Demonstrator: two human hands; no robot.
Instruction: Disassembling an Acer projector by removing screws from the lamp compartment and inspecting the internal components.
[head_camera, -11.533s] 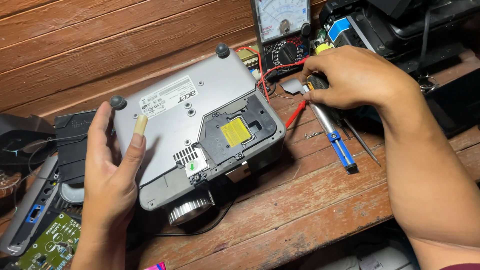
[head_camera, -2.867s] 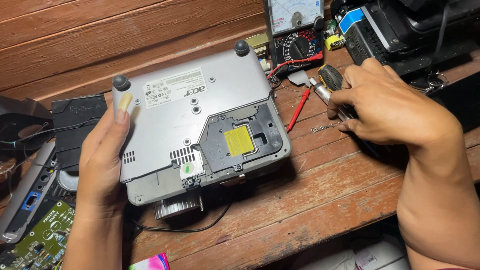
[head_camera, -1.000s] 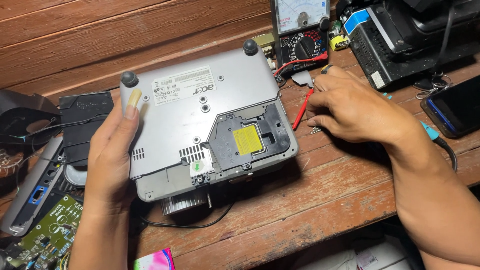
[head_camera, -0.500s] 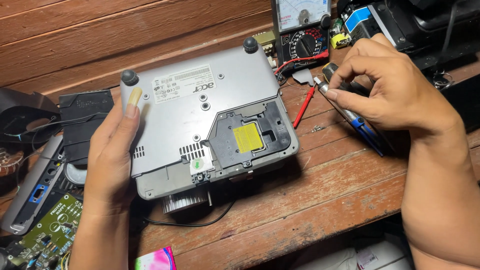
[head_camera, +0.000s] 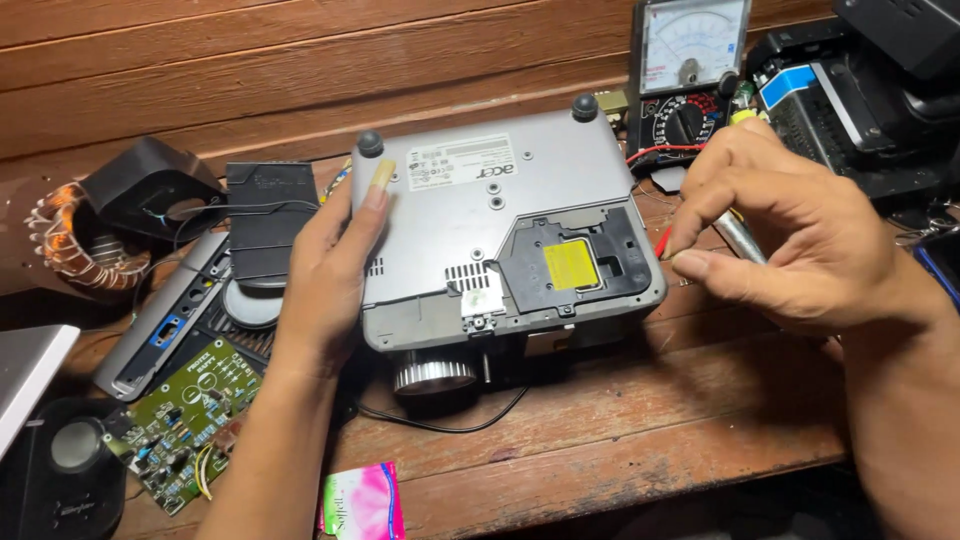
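Projector (head_camera: 490, 225), grey and turned underside up, lies at the middle of the wooden counter (head_camera: 640, 440) in the head view, its lens ring (head_camera: 433, 375) pointing toward the near edge and two round black feet at its far corners. A dark hatch with a yellow label (head_camera: 571, 265) sits in its base on the right.

The left hand (head_camera: 330, 265) lies flat along the projector's left side, fingers stretched out and not closed on anything, the index tip (head_camera: 379, 178) resting just below the far-left foot (head_camera: 370, 143).

The right hand (head_camera: 795, 235) hovers just beside the projector's right edge, apart from it, with fingers curled around the metal shaft of a screwdriver (head_camera: 738, 237), thumb pressed against it. The tip of the tool is hidden by the fingers.

Behind that hand stands an analogue multimeter (head_camera: 690, 85) with a red lead (head_camera: 664, 240) running down toward the projector, and dark equipment fills the far right corner. To the left of the projector are a black finned block (head_camera: 270, 210), a copper-wound coil (head_camera: 65, 235), a grey panel with a blue port (head_camera: 160, 325) and a green circuit board (head_camera: 195, 420). A pink packet (head_camera: 362, 500) lies at the near edge.
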